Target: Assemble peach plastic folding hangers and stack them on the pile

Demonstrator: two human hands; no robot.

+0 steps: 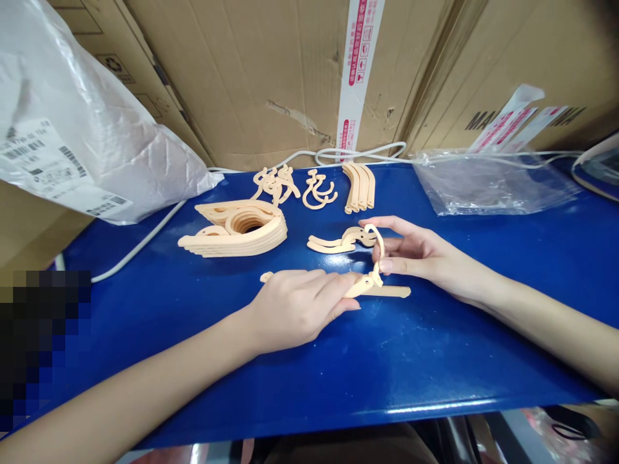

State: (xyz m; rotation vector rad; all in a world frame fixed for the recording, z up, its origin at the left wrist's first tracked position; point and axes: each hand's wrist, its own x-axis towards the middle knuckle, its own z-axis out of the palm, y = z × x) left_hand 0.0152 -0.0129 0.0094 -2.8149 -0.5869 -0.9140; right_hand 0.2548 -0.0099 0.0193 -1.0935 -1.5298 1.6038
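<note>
My left hand [294, 303] is closed around a beige hanger arm [360, 285], whose end shows past the fingers. My right hand [418, 252] pinches a curved beige hanger hook [380, 245] between thumb and fingers. The hook's lower end touches the tip of the arm. Under my left hand a flat beige strip [391, 292] sticks out to the right, and much of it is hidden. Just behind the hands, paired curved hanger parts [333, 245] lie on the blue table [367, 361]. My right fingers partly cover their right end.
A stack of beige hanger frames [232, 243] lies at left. Behind are loose hooks [275, 185], more hooks [319, 192] and several curved arms [358, 188]. A white parcel bag [97, 122], clear plastic bag [483, 183], white cable [140, 245] and cardboard boxes [271, 77] border the table.
</note>
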